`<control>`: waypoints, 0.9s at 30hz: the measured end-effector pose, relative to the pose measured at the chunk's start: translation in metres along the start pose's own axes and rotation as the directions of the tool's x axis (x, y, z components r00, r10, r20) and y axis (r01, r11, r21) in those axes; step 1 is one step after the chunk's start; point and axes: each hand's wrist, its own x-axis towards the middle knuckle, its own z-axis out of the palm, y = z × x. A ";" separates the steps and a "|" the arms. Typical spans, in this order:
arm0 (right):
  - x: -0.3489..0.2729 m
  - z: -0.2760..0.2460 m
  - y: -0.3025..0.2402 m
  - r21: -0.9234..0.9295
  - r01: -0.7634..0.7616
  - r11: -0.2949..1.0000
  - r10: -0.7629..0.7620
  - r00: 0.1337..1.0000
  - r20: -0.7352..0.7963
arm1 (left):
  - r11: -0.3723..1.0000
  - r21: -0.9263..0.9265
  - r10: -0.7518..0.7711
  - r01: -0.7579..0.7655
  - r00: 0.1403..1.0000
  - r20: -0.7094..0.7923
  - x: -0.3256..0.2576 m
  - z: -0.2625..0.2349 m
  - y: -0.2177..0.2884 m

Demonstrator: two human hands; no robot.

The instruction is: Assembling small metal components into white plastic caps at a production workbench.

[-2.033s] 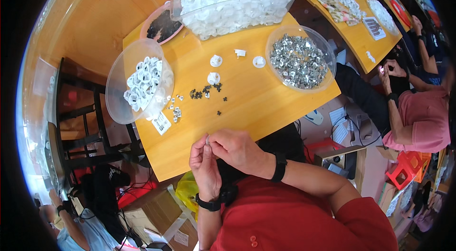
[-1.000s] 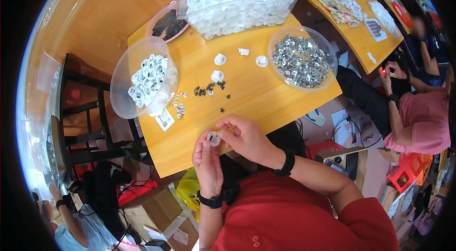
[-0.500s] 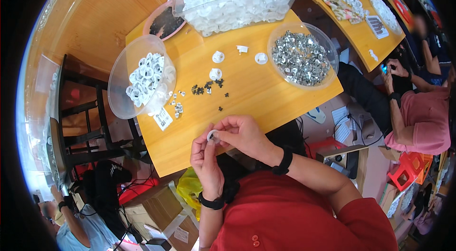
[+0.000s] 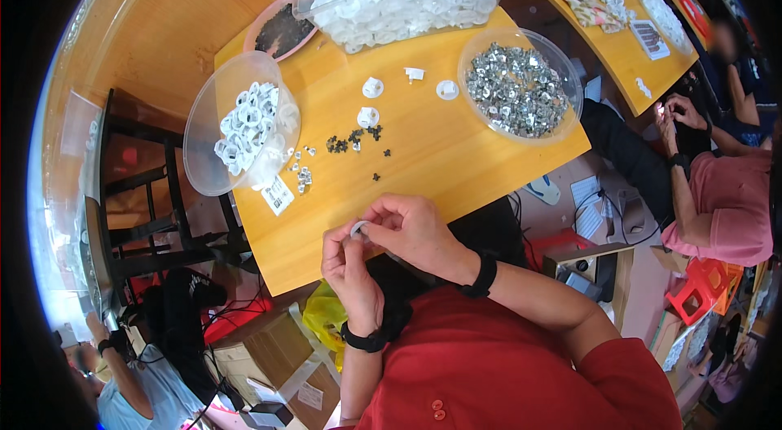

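Note:
A small round white plastic part [image 4: 358, 228] is pinched between both hands near the front edge of the table. My left hand [image 4: 350, 274] grips it from the left, thumb up against it. My right hand [image 4: 417, 231] presses on it from the right with thumb and fingertips. Fingers hide much of the part. Beyond the hands, small black pieces [image 4: 336, 145] lie in a loose group, with small shiny metal pieces [image 4: 304, 177] to their left. Several similar white parts, among them one white part [image 4: 368, 116], sit farther back.
Around the wooden table [image 4: 456, 161] stand a round tub of white parts [image 4: 195, 141], a large bin of white parts [image 4: 407, 2], a tub of metal pieces [image 4: 562, 125] and a pink bowl of black pieces [image 4: 259, 23]. A co-worker [image 4: 721, 202] sits at right.
Both hands have shifted slightly left with the white part, which is now turned more edge-on. The pieces on the table have stayed put.

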 end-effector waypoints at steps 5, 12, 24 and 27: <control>-0.001 0.003 0.004 0.003 0.042 0.999 -0.042 0.998 -0.036 | 1.000 0.003 0.009 -0.009 1.000 -0.007 0.001 -0.002 -0.004; -0.002 0.013 0.011 0.041 0.068 0.997 -0.062 0.990 -0.127 | 1.000 -0.021 0.007 -0.007 1.000 -0.017 0.003 -0.002 -0.009; 0.005 0.011 0.027 0.215 -0.015 0.976 0.016 1.000 -0.002 | 0.999 0.017 0.039 -0.038 0.999 -0.027 0.003 0.000 -0.009; 0.005 0.006 0.026 0.301 -0.046 0.952 0.042 0.999 0.021 | 0.999 -0.028 -0.030 0.029 0.999 -0.026 0.001 0.007 -0.002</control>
